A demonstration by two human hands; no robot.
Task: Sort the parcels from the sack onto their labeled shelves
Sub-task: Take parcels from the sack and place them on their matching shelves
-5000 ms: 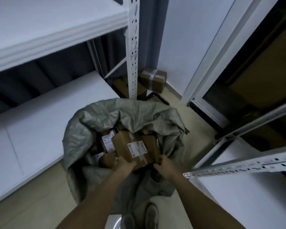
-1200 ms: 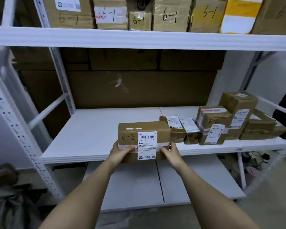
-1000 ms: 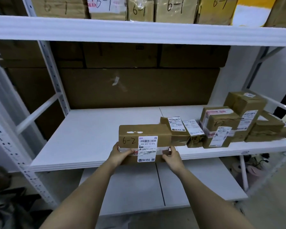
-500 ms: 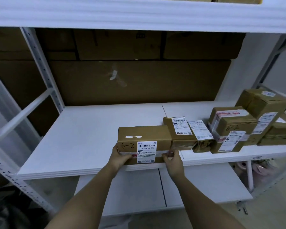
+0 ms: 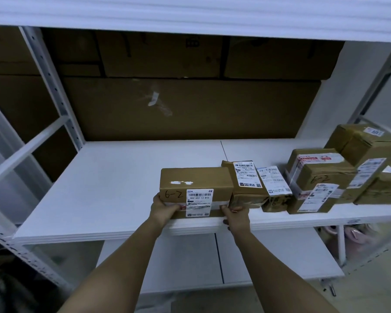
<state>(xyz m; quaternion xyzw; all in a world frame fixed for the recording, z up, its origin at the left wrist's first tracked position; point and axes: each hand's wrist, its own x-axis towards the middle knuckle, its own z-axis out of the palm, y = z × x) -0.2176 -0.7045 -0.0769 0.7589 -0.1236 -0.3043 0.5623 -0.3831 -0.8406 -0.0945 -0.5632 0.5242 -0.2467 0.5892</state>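
Note:
A brown cardboard parcel (image 5: 195, 184) marked "6-2", with a white barcode label on its front, sits at the front edge of the white middle shelf (image 5: 104, 188). My left hand (image 5: 164, 210) grips its lower left corner. My right hand (image 5: 236, 216) holds its lower right corner, fingers curled at the shelf edge. The parcel's right side touches a smaller labelled parcel (image 5: 246, 184). The sack (image 5: 7, 288) is a dark shape at the bottom left.
Several more brown parcels (image 5: 321, 179) stand in a row along the right of the shelf. Large cardboard sheets (image 5: 185, 105) line the back. A white perforated upright (image 5: 52, 86) stands at left, another shelf (image 5: 190, 16) above, a lower shelf (image 5: 269, 254) below.
The parcel came out of the sack and was carried to this rack. Over the last second it moved forward onto the shelf, beside the smaller parcel, both hands still on it.

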